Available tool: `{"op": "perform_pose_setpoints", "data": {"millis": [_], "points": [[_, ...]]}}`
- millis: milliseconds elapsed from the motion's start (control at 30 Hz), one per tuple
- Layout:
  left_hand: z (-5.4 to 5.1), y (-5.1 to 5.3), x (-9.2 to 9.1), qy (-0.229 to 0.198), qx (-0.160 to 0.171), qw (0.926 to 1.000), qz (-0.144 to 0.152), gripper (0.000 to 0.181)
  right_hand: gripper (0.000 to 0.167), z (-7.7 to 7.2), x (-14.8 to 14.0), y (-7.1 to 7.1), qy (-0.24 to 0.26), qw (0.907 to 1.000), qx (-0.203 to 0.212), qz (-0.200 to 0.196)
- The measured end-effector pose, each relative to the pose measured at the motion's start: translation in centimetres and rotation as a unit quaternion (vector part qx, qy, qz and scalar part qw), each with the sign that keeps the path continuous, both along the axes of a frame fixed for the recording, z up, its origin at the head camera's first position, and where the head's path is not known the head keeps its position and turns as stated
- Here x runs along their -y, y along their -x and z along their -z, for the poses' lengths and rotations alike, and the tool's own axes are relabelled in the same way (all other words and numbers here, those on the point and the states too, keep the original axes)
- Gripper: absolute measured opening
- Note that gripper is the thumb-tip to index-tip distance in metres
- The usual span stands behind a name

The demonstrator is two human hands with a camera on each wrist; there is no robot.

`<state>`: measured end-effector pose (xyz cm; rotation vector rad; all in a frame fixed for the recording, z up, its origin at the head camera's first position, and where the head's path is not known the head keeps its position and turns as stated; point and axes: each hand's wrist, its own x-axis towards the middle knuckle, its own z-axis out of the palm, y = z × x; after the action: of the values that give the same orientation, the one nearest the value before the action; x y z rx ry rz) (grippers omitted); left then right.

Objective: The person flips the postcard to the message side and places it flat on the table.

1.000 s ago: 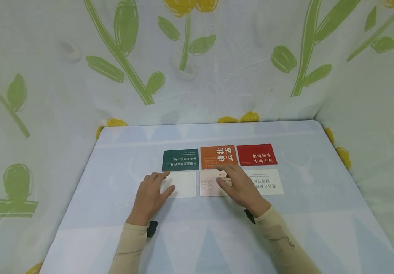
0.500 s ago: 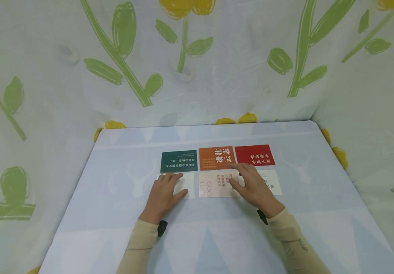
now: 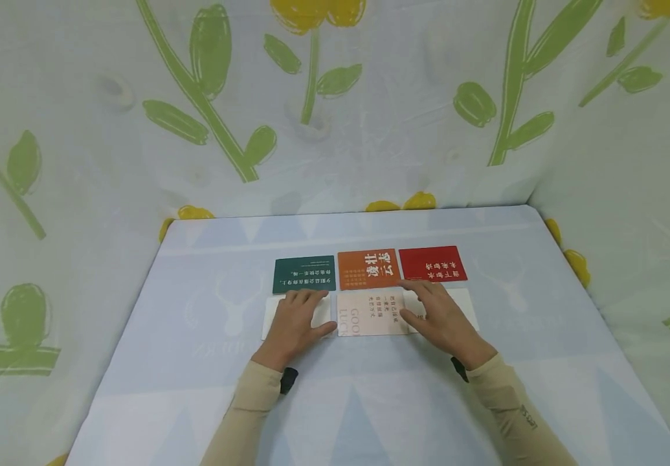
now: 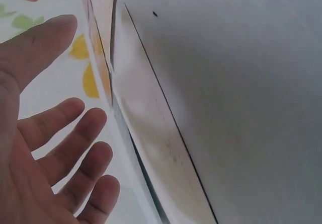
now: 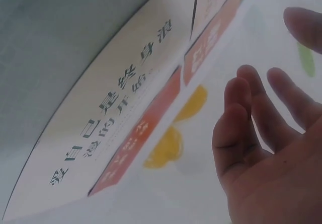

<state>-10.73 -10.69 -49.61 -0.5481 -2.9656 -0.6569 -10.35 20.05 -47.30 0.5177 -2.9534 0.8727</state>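
Note:
Six-card layout aside, several printed cards lie flat in two rows in the head view. The far row has a green card (image 3: 304, 274), an orange card (image 3: 368, 268) and a red card (image 3: 432, 264). Nearer are a white card (image 3: 269, 318) at left, a pink card (image 3: 369, 314) and a white card with dark lettering (image 3: 463, 303) at right. My left hand (image 3: 295, 327) is over the left white card, partly hiding it, fingers loosely bent and holding nothing. Over the right white card is my right hand (image 3: 444, 321), relaxed and holding nothing. Both wrist views show a gap between fingers and cards.
A pale blue and white patterned cloth (image 3: 346, 382) covers the table under the cards. Behind it and at the sides hangs a fabric wall (image 3: 369, 155) with green leaves and yellow flowers.
Both hands have moved to the right. The left has come further over its white card, and the right has shifted from the pink card to the right white card. The cards keep their arrangement.

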Motion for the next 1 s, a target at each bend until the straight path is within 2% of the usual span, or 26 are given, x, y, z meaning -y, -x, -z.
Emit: {"op": "perform_pose_setpoints", "data": {"millis": [133, 267, 367, 867, 1000], "points": [[0.5, 0.5, -0.7, 0.015, 0.023, 0.9994, 0.018, 0.073, 0.071, 0.3, -0.2, 0.1, -0.008, 0.9997, 0.021, -0.009], [1.1, 0.8, -1.1, 0.020, 0.028, 0.9987, 0.038, 0.077, 0.073, 0.5, -0.3, 0.2, -0.014, 0.9990, 0.039, -0.015], [1.2, 0.8, -1.3, 0.024, 0.029, 0.9982, 0.048, 0.078, 0.076, 0.8, -0.3, 0.3, -0.021, 0.9986, 0.047, -0.016], [0.8, 1.1, -2.1, 0.050, 0.023, 0.9968, 0.058, 0.077, 0.087, 1.3, 0.2, 1.3, -0.029, 0.9983, 0.049, -0.010], [0.7, 1.1, -2.2, 0.054, 0.030, 0.9966, 0.055, 0.077, 0.090, 1.3, 0.5, 1.5, -0.035, 0.9969, 0.070, -0.001]]}}
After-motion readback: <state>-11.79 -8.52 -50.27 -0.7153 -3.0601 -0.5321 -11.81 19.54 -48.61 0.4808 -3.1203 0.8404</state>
